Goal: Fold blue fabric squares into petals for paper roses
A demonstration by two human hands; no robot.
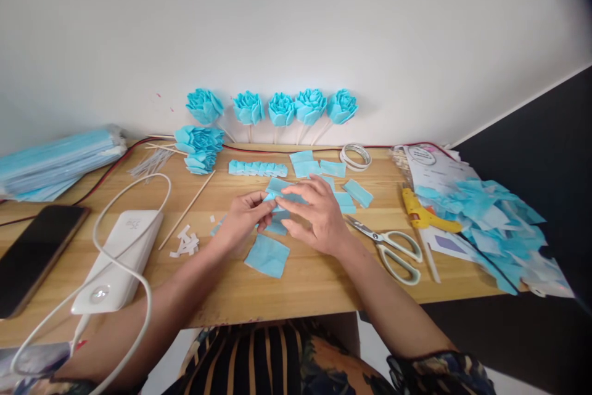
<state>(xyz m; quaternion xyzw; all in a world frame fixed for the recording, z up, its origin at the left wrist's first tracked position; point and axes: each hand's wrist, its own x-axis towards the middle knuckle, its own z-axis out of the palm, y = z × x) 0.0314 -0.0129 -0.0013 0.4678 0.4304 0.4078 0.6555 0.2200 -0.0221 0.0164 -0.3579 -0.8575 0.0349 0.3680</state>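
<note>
Centre of frame: left hand (240, 221) closed to a pinch, thumb and fingertips gripping the left edge of a blue piece (276, 188). Right hand (317, 213) half curled, fingers laid across the same piece from the right (whether its thumb grips underneath cannot be told). The piece is held low over the wooden desk (300, 287). A blue square (267, 256) lies just below the hands. Scissors (393, 247) lie right of centre, near the right wrist, with a yellow glue gun (423, 215) further right. Blue flowers (282, 108) stand against the wall, upper centre.
</note>
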